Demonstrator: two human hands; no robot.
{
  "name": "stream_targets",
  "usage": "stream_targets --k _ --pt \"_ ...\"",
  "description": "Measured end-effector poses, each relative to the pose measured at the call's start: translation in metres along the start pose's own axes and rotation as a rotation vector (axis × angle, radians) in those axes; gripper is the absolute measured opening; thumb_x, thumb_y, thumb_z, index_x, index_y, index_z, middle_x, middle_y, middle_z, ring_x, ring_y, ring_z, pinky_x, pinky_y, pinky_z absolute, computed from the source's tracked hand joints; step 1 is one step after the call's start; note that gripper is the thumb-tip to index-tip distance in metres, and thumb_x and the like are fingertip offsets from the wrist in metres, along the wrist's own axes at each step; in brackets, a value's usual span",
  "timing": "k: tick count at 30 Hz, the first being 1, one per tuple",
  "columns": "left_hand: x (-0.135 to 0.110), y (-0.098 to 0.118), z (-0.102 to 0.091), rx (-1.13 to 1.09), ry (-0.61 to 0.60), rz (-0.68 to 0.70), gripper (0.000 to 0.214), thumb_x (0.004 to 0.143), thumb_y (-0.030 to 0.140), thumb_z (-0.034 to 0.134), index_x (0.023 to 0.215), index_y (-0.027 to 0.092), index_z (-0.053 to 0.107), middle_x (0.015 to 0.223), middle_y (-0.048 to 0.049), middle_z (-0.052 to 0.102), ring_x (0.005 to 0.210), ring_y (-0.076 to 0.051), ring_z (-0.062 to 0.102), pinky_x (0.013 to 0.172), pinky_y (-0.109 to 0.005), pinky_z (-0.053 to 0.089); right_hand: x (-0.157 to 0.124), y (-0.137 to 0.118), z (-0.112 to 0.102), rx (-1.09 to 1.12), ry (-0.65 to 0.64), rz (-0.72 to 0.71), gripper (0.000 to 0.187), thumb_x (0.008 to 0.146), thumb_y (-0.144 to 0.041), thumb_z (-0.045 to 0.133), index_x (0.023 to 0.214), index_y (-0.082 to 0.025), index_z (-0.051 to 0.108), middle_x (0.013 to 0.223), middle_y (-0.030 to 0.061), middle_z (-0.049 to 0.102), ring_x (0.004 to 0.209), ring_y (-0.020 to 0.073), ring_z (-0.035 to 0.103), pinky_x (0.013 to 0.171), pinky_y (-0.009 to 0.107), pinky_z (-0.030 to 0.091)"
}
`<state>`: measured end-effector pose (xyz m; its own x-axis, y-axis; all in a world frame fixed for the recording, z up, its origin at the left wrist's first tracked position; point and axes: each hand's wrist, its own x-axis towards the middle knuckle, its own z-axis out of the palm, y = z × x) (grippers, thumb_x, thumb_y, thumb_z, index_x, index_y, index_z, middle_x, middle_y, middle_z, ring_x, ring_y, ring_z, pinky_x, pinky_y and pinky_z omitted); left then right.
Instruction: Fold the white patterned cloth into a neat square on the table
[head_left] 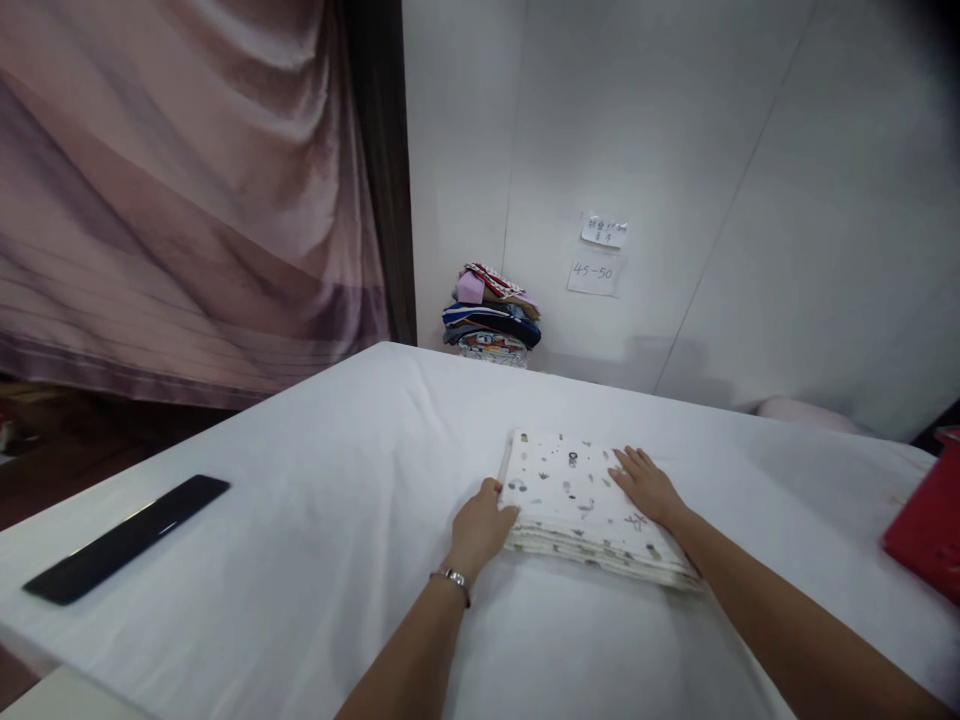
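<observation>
A folded white cloth (570, 500) with small printed figures lies in layers on the white-covered table. At its left edge, my left hand (480, 525) grips the side, thumb near the front corner and fingers curled along the edge. A bracelet circles that wrist. My right hand (649, 485) rests flat over the cloth's right part, fingers stretched out and holding nothing. The layered folds show along the near edge; the underside is hidden.
A flat black strip (127, 540) lies on the table's left. Folded fabrics are in a stack (491, 315) beyond the far edge. Something red (930, 525) sits at the right edge. Paper signs (595, 272) are on the wall; a pink curtain (187, 200) hangs left.
</observation>
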<state>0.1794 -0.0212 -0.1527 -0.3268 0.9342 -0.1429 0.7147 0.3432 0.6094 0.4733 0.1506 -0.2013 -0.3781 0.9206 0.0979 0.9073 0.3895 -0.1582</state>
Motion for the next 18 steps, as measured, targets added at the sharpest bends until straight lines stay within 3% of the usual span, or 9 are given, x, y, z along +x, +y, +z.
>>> stream_targets --k 3,5,8,10,15,18 --pt "-0.001 0.001 -0.001 0.009 0.000 0.004 0.030 0.080 0.036 0.049 0.107 0.022 0.048 0.094 -0.0055 0.068 0.089 -0.023 0.063 0.070 -0.029 0.040 0.002 -0.003 -0.010 0.201 -0.017 0.011 0.055 0.088 -0.045 0.040 0.136 -0.020 0.048 0.149 0.0061 0.035 0.142 0.0230 0.017 0.115 0.041 0.016" --pt "-0.001 0.002 -0.002 0.014 0.002 0.006 0.029 0.080 0.036 0.049 0.106 0.022 0.049 0.094 -0.0057 0.068 0.090 -0.023 0.063 0.070 -0.029 0.040 -0.003 -0.004 -0.018 0.398 0.055 0.136 0.062 0.086 -0.050 0.042 0.138 -0.018 0.045 0.150 0.0072 0.032 0.141 0.0242 0.021 0.115 0.039 0.018" --pt "-0.002 0.003 -0.002 0.023 -0.004 -0.008 0.030 0.080 0.036 0.049 0.107 0.022 0.049 0.096 -0.0059 0.068 0.091 -0.022 0.063 0.070 -0.029 0.040 -0.018 -0.002 -0.026 0.677 0.194 0.370 0.071 0.083 -0.054 0.048 0.143 -0.017 0.037 0.148 0.0106 0.035 0.135 0.0270 0.035 0.111 0.040 0.028" --pt "-0.001 0.003 -0.002 0.024 -0.006 -0.009 0.031 0.081 0.036 0.049 0.108 0.022 0.049 0.096 -0.0059 0.068 0.090 -0.022 0.063 0.070 -0.028 0.040 -0.032 -0.001 -0.028 0.804 0.187 0.488 0.077 0.079 -0.051 0.055 0.144 -0.016 0.035 0.143 0.0144 0.042 0.127 0.0288 0.045 0.104 0.040 0.038" --pt "-0.001 0.001 -0.002 0.008 0.002 0.008 0.031 0.081 0.037 0.049 0.108 0.022 0.049 0.096 -0.0059 0.068 0.091 -0.023 0.063 0.071 -0.029 0.041 -0.060 -0.001 -0.033 0.860 0.049 0.582 0.084 0.076 -0.049 0.060 0.146 -0.014 0.029 0.139 0.0187 0.046 0.114 0.0278 0.058 0.090 0.038 0.049" --pt "0.000 0.001 -0.002 0.000 0.001 0.008 0.032 0.081 0.037 0.050 0.109 0.022 0.050 0.097 -0.0065 0.068 0.093 -0.023 0.063 0.072 -0.029 0.041 -0.071 -0.004 -0.037 0.816 0.019 0.576 0.081 0.074 -0.050 0.062 0.141 -0.012 0.037 0.130 0.0210 0.054 0.102 0.0277 0.064 0.082 0.038 0.054"
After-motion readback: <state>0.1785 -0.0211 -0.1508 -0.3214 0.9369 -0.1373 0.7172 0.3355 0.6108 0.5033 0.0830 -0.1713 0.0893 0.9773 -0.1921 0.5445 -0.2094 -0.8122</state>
